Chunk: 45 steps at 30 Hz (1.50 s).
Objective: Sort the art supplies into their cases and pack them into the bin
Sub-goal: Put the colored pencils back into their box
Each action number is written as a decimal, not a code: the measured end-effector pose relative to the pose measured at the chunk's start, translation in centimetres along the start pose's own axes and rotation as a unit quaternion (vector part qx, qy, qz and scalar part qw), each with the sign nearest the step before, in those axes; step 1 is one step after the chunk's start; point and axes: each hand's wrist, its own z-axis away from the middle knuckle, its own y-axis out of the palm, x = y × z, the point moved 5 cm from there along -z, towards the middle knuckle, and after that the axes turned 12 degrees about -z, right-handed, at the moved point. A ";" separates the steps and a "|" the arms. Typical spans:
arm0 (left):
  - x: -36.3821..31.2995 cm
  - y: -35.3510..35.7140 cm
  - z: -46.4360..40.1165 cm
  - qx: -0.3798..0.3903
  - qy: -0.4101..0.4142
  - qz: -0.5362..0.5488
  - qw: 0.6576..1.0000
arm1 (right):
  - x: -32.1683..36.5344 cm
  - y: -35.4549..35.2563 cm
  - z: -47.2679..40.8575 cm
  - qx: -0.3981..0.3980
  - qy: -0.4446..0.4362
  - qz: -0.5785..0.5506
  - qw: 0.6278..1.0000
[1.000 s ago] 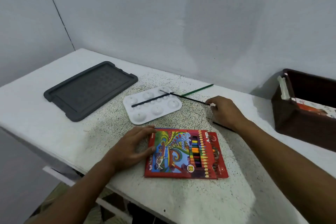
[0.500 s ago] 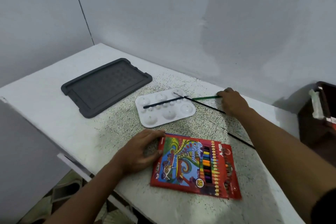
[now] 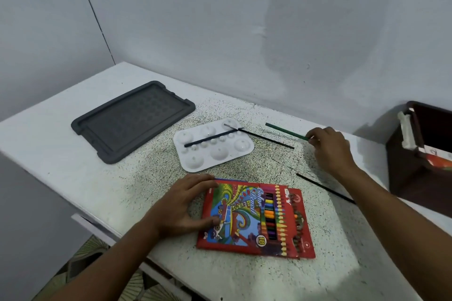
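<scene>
Right hand [image 3: 329, 150]: we see its fingers pinching the near end of the green pencil [image 3: 286, 131], close to the wall.
Left hand [image 3: 187, 206]: we see it spread, resting on the left edge of the coloured pencil box [image 3: 255, 221].
Box: flat on the speckled table [image 3: 244, 276], front of centre.
Palette [image 3: 212, 146]: white, behind the box, a dark pencil [image 3: 212, 137] lying across it.
Bin [image 3: 420, 154]: brown, at the table's right edge.
Grey lid [image 3: 132, 121]: left of the palette.

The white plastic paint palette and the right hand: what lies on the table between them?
In the head view, one thin black stick lies between the white plastic paint palette and the right hand, its far end resting on the palette.
</scene>
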 end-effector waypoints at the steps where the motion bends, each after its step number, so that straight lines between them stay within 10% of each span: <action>1: 0.0 0.1 0.0 0.007 0.004 -0.005 1.000 | 0.0 -0.8 1.3 -0.012 -0.004 -0.005 1.000; 15: -0.6 0.3 0.0 0.034 0.069 -0.048 0.996 | -2.9 -5.2 14.6 0.023 -0.035 -0.075 0.996; 45: -1.1 0.1 0.2 0.046 0.062 -0.062 0.995 | 5.0 -0.2 12.2 0.127 0.012 -0.112 0.985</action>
